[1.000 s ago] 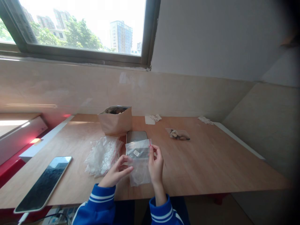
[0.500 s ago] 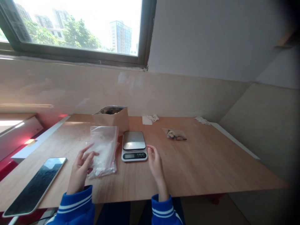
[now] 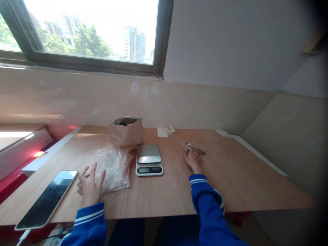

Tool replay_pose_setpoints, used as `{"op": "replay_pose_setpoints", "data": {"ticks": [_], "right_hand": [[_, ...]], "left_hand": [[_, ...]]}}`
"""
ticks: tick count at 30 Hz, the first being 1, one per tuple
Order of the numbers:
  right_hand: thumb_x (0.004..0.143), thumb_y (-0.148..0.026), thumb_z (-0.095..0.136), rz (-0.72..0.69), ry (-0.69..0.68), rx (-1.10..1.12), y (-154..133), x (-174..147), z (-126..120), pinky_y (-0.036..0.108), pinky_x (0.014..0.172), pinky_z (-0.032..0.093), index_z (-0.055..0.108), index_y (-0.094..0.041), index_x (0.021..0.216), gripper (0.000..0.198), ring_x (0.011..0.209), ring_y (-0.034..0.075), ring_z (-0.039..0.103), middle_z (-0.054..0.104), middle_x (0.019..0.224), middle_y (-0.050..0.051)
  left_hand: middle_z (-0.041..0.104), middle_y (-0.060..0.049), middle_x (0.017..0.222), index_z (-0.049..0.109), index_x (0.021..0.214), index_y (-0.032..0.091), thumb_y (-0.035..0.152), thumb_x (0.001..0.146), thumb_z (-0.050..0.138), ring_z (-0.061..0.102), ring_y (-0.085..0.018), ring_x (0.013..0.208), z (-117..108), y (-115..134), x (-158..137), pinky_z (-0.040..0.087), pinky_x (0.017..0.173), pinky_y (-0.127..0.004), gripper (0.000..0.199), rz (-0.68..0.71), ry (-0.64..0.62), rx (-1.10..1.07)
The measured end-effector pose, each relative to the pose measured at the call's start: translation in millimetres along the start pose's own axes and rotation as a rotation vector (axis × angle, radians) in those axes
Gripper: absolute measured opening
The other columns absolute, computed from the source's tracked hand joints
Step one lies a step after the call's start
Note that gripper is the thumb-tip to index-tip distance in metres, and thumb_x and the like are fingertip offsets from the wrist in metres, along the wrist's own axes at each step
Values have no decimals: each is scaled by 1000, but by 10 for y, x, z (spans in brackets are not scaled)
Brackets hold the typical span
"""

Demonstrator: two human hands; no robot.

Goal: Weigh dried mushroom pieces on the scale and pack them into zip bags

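Over at the right, my right hand (image 3: 192, 159) has its fingers curled down onto a small clear plastic bag (image 3: 200, 148) of pale and dark pieces. The bag lies flat on the table, partly covered by the fingers. My left hand (image 3: 91, 184) is open, fingers spread and holding nothing, beside the left edge of a stack of clear zip bags (image 3: 112, 171). Between the two hands stands a kitchen scale (image 3: 148, 159) with a bare metal plate. A brown paper pouch (image 3: 125, 135), open at the top, stands behind the zip bags; its contents cannot be made out.
A phone (image 3: 47, 201) with a white cable plugged in lies at the left of the wooden table (image 3: 159, 201). White paper (image 3: 162, 132) with a crumpled piece lies along the back, another crumpled piece (image 3: 222, 133) farther right. A window (image 3: 102, 30) is above.
My right hand has moved from beside the scale right and forward onto the small bag. My left hand has spread its fingers and drawn back slightly from the zip bags, whose top edge now lies lower.
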State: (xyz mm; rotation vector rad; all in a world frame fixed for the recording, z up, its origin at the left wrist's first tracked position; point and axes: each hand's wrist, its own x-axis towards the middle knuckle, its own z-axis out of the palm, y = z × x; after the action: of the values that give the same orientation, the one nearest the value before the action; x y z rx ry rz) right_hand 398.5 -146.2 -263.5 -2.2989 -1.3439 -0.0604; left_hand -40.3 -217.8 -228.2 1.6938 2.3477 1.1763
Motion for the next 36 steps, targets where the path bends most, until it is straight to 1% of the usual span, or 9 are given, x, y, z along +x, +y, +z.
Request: {"op": "replay_pose_setpoints", "data": {"ticks": [6, 11, 15, 19, 23, 26, 29, 32, 36], "right_hand": [[86, -26, 44, -14, 109, 51, -60, -167, -68, 40, 87, 31, 58, -11, 107, 29, 106, 30, 47, 58, 110, 20], [88, -36, 41, -91, 165, 337, -381, -420, -324, 42, 90, 27, 59, -15, 99, 31, 96, 26, 54, 66, 98, 12], [88, -41, 41, -165, 243, 631, -791, -866, -572, 40, 90, 31, 59, -15, 94, 32, 82, 22, 59, 67, 86, 9], [90, -46, 38, -47, 112, 1125, -1106, -1359, -788, 30, 73, 43, 59, -17, 90, 37, 79, 20, 60, 67, 87, 8], [87, -50, 41, 51, -3, 1266, -1187, -1594, -894, 27, 67, 45, 62, -17, 85, 40, 73, 18, 59, 66, 80, 5], [87, -51, 42, 90, -56, 1302, -1177, -1611, -894, 26, 65, 45, 62, -17, 82, 40, 73, 18, 59, 65, 79, 5], [87, -53, 41, 90, -157, 1304, -1195, -1606, -861, 25, 58, 44, 60, -17, 77, 42, 64, 16, 57, 62, 70, 3], [89, -53, 38, 13, -214, 1275, -1255, -1631, -838, 26, 61, 46, 61, -17, 78, 44, 67, 17, 58, 63, 72, 4], [88, -49, 43, -63, -65, 1172, -1342, -1681, -844, 28, 71, 47, 56, -19, 99, 35, 80, 18, 60, 63, 88, 6]], "left_hand": [[35, -10, 140, 51, 130, 27, 49, 82, 49, 47, -30, 114, -186, 60, 56, 28, 104, -53, 52, 99, 116, -121], [47, -8, 130, 58, 120, 26, 45, 83, 50, 47, -27, 118, -256, 363, 32, 36, 101, -44, 43, 259, 100, -343], [47, -9, 128, 57, 117, 24, 44, 84, 51, 53, -24, 108, -174, 682, -139, 48, 84, -37, 39, 256, -144, -594], [48, -10, 124, 53, 119, 22, 41, 83, 53, 50, -23, 111, -110, 961, -346, 45, 90, -37, 41, 279, -407, -709], [57, -7, 105, 57, 107, 20, 38, 82, 55, 54, -19, 94, -165, 1076, -424, 44, 84, -32, 31, 295, -705, -738], [55, -2, 80, 58, 83, 18, 42, 83, 52, 51, -15, 76, -226, 1101, -425, 43, 71, -27, 24, 298, -858, -747], [51, 0, 68, 52, 67, 18, 45, 84, 49, 47, -15, 69, -257, 1131, -445, 40, 68, -26, 32, 305, -945, -766], [48, 1, 63, 49, 63, 19, 48, 83, 49, 46, -15, 66, -267, 1164, -487, 39, 65, -26, 35, 300, -994, -782], [44, 1, 58, 47, 57, 19, 52, 84, 44, 42, -14, 60, -276, 1178, -519, 39, 61, -26, 43, 251, -877, -838]]}}
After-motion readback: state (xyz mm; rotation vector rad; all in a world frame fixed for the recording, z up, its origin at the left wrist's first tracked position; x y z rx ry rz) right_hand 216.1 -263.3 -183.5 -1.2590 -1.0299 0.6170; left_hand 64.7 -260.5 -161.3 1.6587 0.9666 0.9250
